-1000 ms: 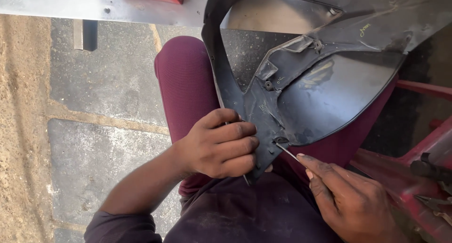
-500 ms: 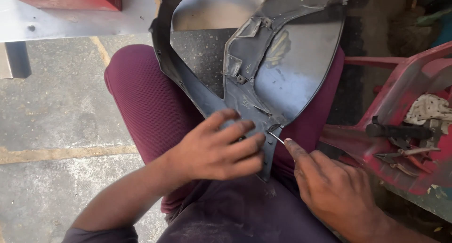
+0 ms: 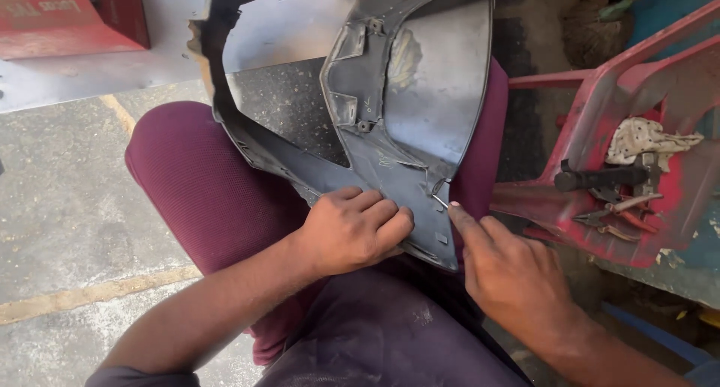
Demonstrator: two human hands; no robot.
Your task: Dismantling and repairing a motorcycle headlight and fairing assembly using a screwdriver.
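While on lap: hands [image 3: 352,233] gripping panel [image 3: 420,102]

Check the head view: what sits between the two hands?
In the head view, the grey plastic panel's lower edge and a thin metal pin lie between left hand and right hand.

Premises: a vehicle repair workshop. Evidence: stained concrete floor [image 3: 67,207] at left, worn red plastic chair [image 3: 615,132] at right holding hand tools [image 3: 611,199] and a rag [image 3: 649,139], red metal box [image 3: 67,16] upper left.
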